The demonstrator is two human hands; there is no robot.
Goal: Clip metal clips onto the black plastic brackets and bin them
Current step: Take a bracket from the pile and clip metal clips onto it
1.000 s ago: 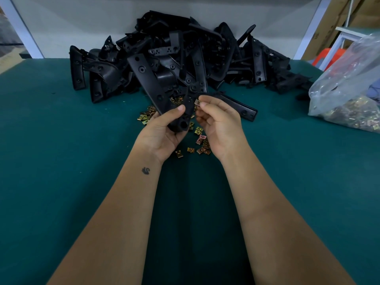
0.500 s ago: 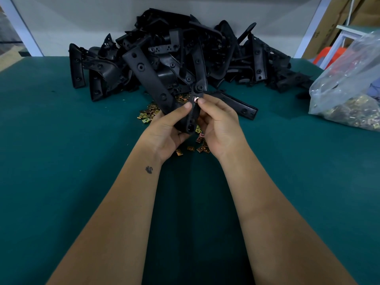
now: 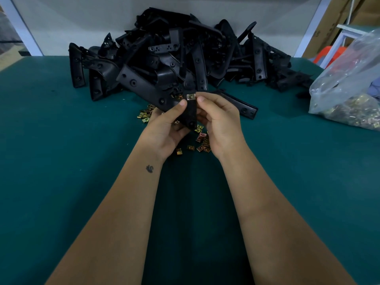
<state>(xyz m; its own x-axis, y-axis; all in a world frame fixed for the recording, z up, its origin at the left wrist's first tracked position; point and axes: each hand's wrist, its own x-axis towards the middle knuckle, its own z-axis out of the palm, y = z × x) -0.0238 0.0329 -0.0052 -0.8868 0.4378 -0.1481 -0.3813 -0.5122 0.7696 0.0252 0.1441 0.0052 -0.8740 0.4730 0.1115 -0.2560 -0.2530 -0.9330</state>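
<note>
A black plastic bracket [image 3: 144, 87] is held above the green table, one arm slanting up to the left, the other pointing down between my hands. My left hand [image 3: 166, 128] grips it from the left, thumb pressed on the lower arm. A metal clip [image 3: 190, 96] sits on that arm near the joint. My right hand [image 3: 218, 124] holds the same arm from the right, fingertips beside the clip. Loose brass-coloured clips [image 3: 202, 142] lie scattered on the table under my hands.
A big heap of black brackets [image 3: 185, 52] fills the back of the green table [image 3: 61, 161]. A clear plastic bag of clips [image 3: 349, 95] sits at the right edge. White frame posts and cardboard stand behind. No bin is in view.
The bracket has been lifted a little and turned, so the clip now faces me on the lower arm. My right fingertips have shifted from on top of the clip to beside it.
</note>
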